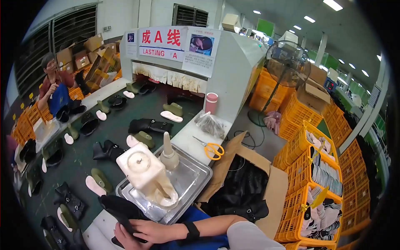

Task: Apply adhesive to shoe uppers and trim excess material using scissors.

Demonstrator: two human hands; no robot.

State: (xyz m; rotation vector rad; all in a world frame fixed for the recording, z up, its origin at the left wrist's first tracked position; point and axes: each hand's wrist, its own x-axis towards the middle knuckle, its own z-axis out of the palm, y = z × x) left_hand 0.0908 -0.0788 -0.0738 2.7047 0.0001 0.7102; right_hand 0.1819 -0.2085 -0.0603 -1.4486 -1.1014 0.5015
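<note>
I'm watching 2 bare hands working on 1 black boot (pixel 118 206), low in my view. The right hand (pixel 156 230), with a dark wristband (pixel 191 230) behind it, is lying part-closed across the boot, its fingers pressing on the near side. The left hand (pixel 125 238) is curling around it from the other side, part-closed, its palm running off the lower edge; it is probably gripping there, but I can't tell how firmly. The boot is sitting between the 2 hands, its upper end tilting up and to the left of the right hand.

I'm judging it light, with a soft shaft that should be folding under pressure and a firmer foot. Its dull surface is looking grippy rather than slippery, and nothing is seeming fragile, though hard squeezing could be creasing the shaft. I'd be taking hold at the foot with the left hand, using the right for steadying the shaft.

Just beyond the right hand, a metal tray (pixel 204 168) is bearing a white container (pixel 135 173) and a pale cone-topped bottle (pixel 169 158). To that hand's right, a cardboard box (pixel 277 183) is holding black footwear (pixel 243 183). Beyond the left hand, an olive last (pixel 102 179) is lying beside a pink insole (pixel 94 186).
</note>
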